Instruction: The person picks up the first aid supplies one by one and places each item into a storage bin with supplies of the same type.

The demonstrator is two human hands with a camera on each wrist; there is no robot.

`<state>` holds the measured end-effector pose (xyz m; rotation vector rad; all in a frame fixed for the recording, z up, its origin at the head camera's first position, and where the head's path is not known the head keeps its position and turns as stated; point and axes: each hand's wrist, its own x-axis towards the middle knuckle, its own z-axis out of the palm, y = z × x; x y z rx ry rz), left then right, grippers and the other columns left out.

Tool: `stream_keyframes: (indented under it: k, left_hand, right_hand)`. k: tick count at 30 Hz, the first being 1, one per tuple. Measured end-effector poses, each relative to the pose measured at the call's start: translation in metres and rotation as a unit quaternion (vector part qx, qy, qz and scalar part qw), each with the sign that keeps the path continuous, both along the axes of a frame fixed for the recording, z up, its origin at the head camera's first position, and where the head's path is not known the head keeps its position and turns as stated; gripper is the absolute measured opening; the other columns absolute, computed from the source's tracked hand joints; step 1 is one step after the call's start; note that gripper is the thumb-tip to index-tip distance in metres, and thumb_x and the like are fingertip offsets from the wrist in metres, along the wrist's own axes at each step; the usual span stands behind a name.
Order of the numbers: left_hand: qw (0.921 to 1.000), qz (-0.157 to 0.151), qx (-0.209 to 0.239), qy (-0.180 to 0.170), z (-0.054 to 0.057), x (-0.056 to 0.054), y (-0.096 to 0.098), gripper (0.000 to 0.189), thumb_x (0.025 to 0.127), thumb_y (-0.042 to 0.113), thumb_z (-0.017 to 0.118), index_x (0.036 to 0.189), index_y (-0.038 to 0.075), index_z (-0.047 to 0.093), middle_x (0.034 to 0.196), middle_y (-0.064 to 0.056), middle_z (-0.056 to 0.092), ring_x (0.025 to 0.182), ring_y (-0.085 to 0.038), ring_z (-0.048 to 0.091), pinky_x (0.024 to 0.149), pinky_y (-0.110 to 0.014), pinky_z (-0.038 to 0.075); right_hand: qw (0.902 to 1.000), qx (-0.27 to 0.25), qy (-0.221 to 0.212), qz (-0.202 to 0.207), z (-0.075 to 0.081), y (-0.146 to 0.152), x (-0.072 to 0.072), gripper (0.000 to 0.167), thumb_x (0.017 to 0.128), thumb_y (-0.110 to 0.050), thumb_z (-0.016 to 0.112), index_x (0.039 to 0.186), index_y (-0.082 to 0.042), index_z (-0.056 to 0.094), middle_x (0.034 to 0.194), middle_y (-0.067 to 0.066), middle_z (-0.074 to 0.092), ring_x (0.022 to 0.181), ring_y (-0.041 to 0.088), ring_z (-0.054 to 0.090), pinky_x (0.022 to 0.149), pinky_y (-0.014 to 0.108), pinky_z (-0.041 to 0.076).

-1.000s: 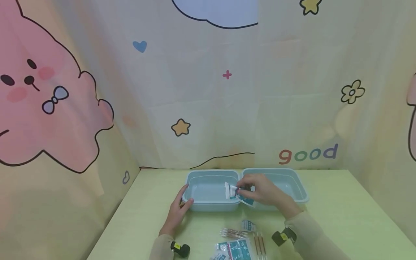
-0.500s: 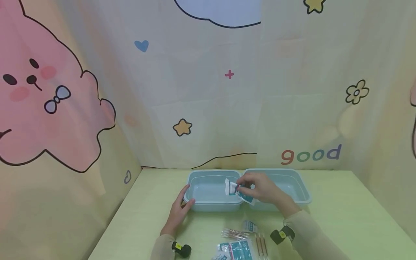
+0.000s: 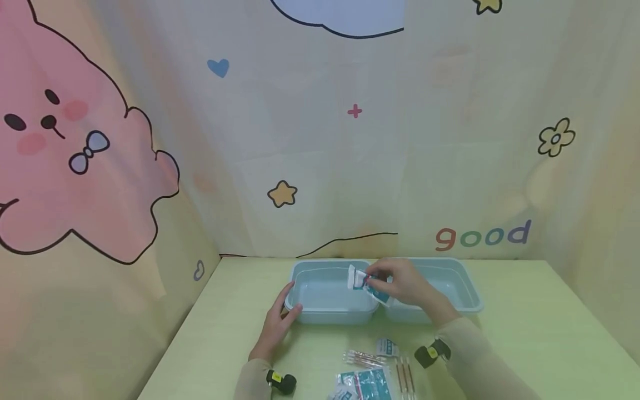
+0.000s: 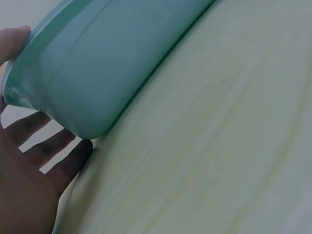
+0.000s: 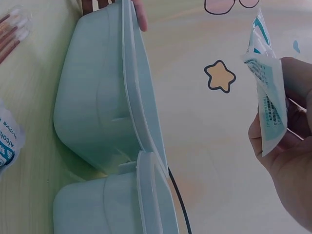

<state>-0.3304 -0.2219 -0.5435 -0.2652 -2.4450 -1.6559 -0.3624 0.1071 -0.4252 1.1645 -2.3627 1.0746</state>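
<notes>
My left hand [image 3: 276,323] holds the left light-blue plastic bin [image 3: 331,318] by its left front corner. In the left wrist view the fingers [image 4: 68,163] lie against that corner, with one digit at the rim. Above the bin's right end, my right hand [image 3: 406,284] pinches a white-and-teal sachet [image 3: 375,289] between thumb and fingers. The right wrist view shows the sachet [image 5: 269,105] folded or doubled, clear of both bins; whether it is one piece or two I cannot tell. Beside it stands a second light-blue bin [image 3: 467,297], partly covered by the right hand.
Nearer on the pale table [image 3: 220,344] lie a bagged bundle of cotton swabs [image 3: 364,359], a small packet [image 3: 387,347] marked Alcohol in the right wrist view, loose swabs [image 3: 405,375] and teal-and-white packets [image 3: 372,383]. A printed cloth [image 3: 320,166] hangs behind.
My right hand has risen slightly with the sachet. The left hand keeps its place on the bin corner. The whole view has shifted a little.
</notes>
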Motion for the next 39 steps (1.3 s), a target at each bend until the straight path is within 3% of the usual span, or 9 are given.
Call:
stream_keyframes:
  k: [4,7,39]
  left_hand:
    - [1.0000,-0.006,-0.001,0.000,0.015,0.010,0.002,0.062,0.098,0.030,0.058,0.152,0.015,0.033,0.157,-0.020,0.029,0.139,-0.045,0.035,0.107,-0.059,0.040]
    - [1.0000,-0.005,0.003,-0.002,0.017,0.012,0.002,0.062,0.098,0.031,0.059,0.152,0.015,0.033,0.157,-0.020,0.029,0.139,-0.045,0.035,0.107,-0.059,0.040]
    - [0.9999,-0.011,0.001,-0.009,0.020,0.014,0.002,0.063,0.098,0.031,0.059,0.153,0.016,0.032,0.157,-0.021,0.028,0.139,-0.046,0.035,0.107,-0.057,0.040]
  right_hand:
    - [1.0000,0.002,0.001,-0.008,0.001,-0.002,-0.002,0.013,0.084,-0.009,0.075,0.096,-0.013,0.074,0.084,-0.009,0.068,0.071,0.001,0.057,0.065,0.026,0.056]
    - [0.9999,0.003,0.001,-0.010,0.002,-0.004,-0.004,0.012,0.084,-0.010,0.075,0.095,-0.012,0.074,0.084,-0.008,0.068,0.071,0.001,0.057,0.064,0.026,0.056]
    - [0.9979,0.008,-0.051,-0.040,-0.010,-0.018,-0.013,0.008,0.086,-0.013,0.073,0.094,-0.012,0.073,0.083,-0.006,0.068,0.073,0.004,0.058,0.067,0.021,0.054]
